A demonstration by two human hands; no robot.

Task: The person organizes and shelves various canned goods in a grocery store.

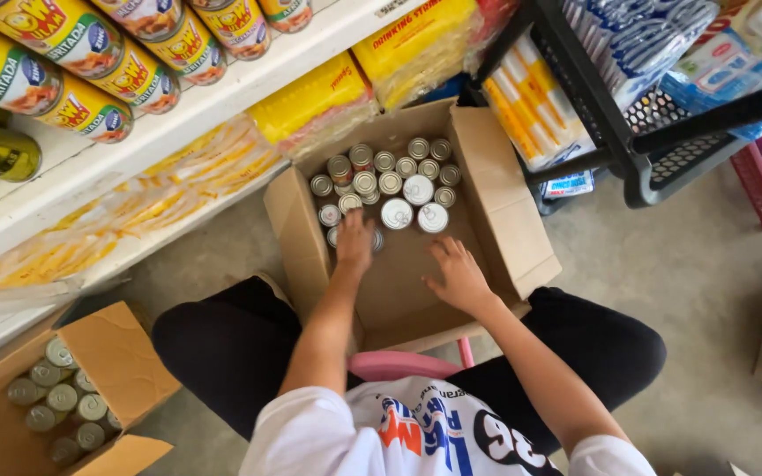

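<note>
Left hand [354, 240] closes over a can [376, 240] in the box [522, 238]; right hand [459, 275] lies open, empty. Risk: loose neighbouring cans [396, 183] toppling when nudged.

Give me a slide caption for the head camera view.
Seated person's left hand on cans in an open box, right hand on its floor.

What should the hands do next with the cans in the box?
Probably close the left hand around the can beneath it and lift it out. That hand lies on the nearest cans in the open box, while the right hand rests flat on the bare box floor, holding nothing.
</note>
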